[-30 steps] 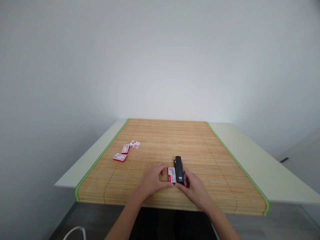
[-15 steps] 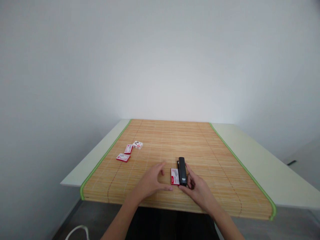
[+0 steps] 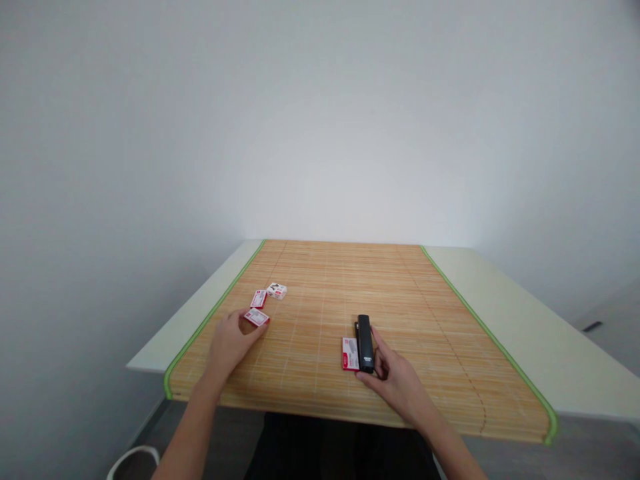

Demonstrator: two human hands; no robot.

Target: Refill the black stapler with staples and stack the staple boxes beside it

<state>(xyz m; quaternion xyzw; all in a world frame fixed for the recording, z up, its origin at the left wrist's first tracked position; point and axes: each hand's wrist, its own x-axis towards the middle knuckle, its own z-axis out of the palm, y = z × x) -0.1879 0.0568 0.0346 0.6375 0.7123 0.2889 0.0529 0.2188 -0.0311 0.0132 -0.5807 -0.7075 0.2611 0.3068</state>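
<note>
At the left of the mat, my left hand (image 3: 231, 339) has its thumb and fingers around a small red-and-white staple box (image 3: 257, 317), which is turned at an angle. My right hand (image 3: 395, 380) grips the near end of a black stapler (image 3: 365, 343), which lies lengthwise on the mat. Touching the stapler's left side is another red-and-white staple box (image 3: 350, 354), lying flat. Just beyond my left hand lie a third red-and-white box (image 3: 259, 299) and a white box with a dark picture on it (image 3: 277, 291).
A bamboo mat (image 3: 340, 267) with green edging covers the middle of a white table (image 3: 500, 293). Behind the table rises a plain pale wall (image 3: 320, 133). A white curved object (image 3: 133, 457) shows below the table at the lower left.
My left hand has moved left from beside the stapler to the nearest of the far boxes, closing on it. That box has turned and shifted slightly right. My right hand stays on the stapler.
</note>
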